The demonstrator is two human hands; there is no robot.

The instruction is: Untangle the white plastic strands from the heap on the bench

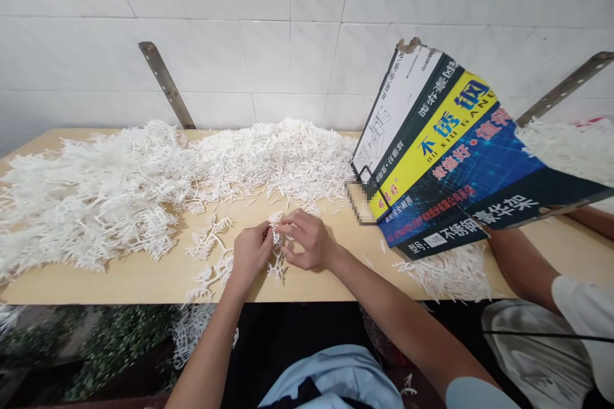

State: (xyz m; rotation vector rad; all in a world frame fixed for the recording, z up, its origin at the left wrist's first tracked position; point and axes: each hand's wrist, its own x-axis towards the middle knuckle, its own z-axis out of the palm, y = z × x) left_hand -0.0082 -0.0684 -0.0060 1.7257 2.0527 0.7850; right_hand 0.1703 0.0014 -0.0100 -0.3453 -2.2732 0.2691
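Near the front edge of the worktop (144, 278), the left hand (250, 254) and right hand (307, 239) are meeting over a white plastic sprig (277, 238), fingers of both pinching it. A white heap (144, 179) is lying along the back edge; a printed box (451, 153) is leaning at the right.

A small white plastic sprig (277, 234), branched and spiky, is pinched between the fingertips of the left hand (250, 254) and the right hand (307, 239) just above the wooden table (144, 278). More loose white sprigs (211, 255) are scattered flat at 9 o'clock from it, and 1 large heap of sprigs (144, 185) is piled at 11 o'clock.
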